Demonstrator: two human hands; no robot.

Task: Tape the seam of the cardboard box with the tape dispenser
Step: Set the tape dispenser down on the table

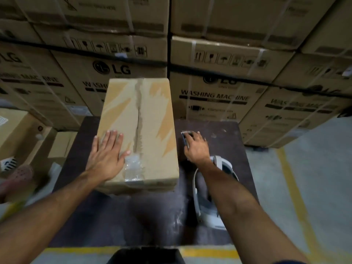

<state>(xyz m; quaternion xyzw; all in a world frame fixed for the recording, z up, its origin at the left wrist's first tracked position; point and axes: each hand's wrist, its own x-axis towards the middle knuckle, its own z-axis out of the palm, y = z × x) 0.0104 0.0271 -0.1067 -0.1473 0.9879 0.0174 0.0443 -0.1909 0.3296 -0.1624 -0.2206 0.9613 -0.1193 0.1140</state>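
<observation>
1. Your left hand lies flat on the cardboard box, left of the seam, likely steadying it.
2. The box overhangs the table's far edge, left of middle.
3. Your right hand curls over the tape dispenser just beside the box, probably to lift it.

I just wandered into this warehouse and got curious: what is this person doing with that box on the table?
A person is getting ready to tape a cardboard box. Their left hand lies flat on its top, steadying it on the dark table. Their right hand curls over a small tape dispenser lying on the table beside the box. The seam along the top shows only torn old tape and a crumpled clear scrap at the near end, no fresh strip yet.
</observation>
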